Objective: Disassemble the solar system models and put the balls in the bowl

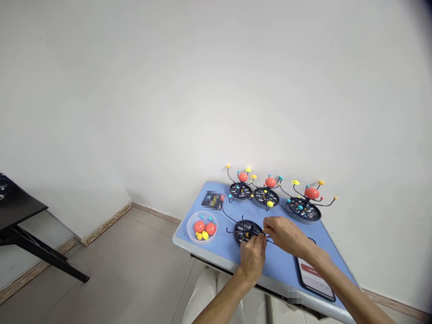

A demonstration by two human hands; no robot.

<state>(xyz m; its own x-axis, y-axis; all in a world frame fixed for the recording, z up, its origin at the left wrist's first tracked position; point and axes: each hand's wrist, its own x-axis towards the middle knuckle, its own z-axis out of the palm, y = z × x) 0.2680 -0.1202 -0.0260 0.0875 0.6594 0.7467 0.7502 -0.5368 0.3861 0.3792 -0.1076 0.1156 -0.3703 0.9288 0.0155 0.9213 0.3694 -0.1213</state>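
A solar system model (pixel 241 237) with a round black base and bare curved black arms lies at the table's front middle. My left hand (pixel 252 257) is closed at the right part of this model, its fingers pinched on one of the thin black arms. Just to the right, my right hand (pixel 282 231) is closed too, fingertips meeting the left hand's. A speck of yellow, seemingly a small ball, shows at the right fingertips; the fingers mostly hide it. Left of the model stands a clear round tub (pixel 189 229) holding red, yellow, orange and blue balls.
Three solar system models with coloured balls, a left one (pixel 240 191), a middle one (pixel 266 196) and a right one (pixel 303 210), stand along the wall. A phone (pixel 315 280) lies under my right forearm. A dark printed packet (pixel 212 200) lies behind the tub on the blue table (pixel 280 265).
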